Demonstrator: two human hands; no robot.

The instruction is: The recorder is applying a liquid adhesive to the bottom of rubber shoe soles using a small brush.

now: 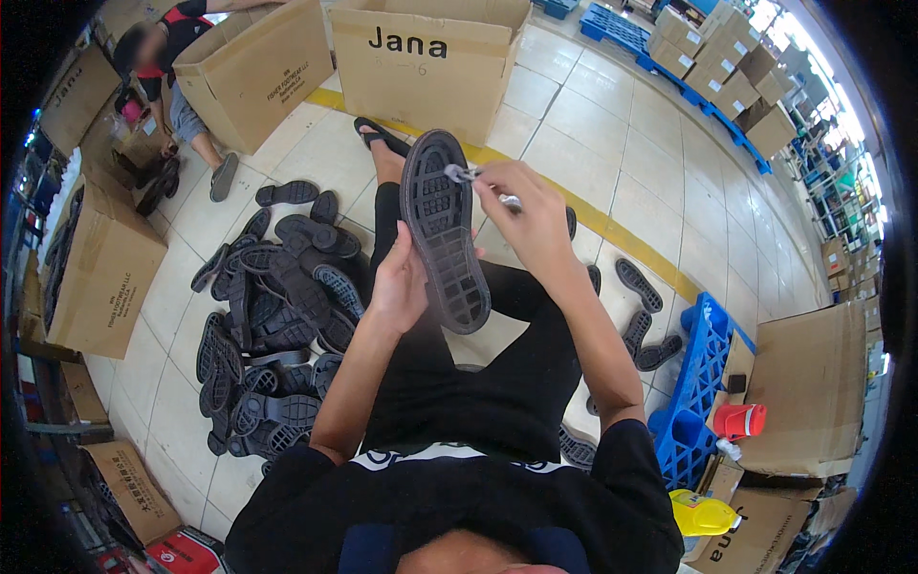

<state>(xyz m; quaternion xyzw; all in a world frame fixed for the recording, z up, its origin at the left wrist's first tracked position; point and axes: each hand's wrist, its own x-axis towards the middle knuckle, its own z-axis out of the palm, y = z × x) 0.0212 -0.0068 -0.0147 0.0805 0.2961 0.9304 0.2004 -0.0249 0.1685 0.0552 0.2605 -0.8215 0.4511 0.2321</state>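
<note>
A dark shoe sole [442, 215] stands nearly upright before me, its grid-like hollow side facing me. My left hand [402, 287] is closed on its left edge, thumb along the rim. Between the fingertips of my right hand [526, 201] is a small whitish-grey piece [458, 173], at the upper part of the sole. I cannot make out whether this piece is a cloth scrap or a tool tip. A heap of similar dark soles [277, 306] lies on the floor at my left; a few loose soles [639, 285] lie at my right.
Large cardboard boxes [426, 72] stand ahead and at the left. A person [182, 57] crouches at the far left. A blue plastic pallet [690, 402], a red cup [739, 420] and a yellow bottle [703, 514] are at the right. Stacked cartons [717, 62] stand far right.
</note>
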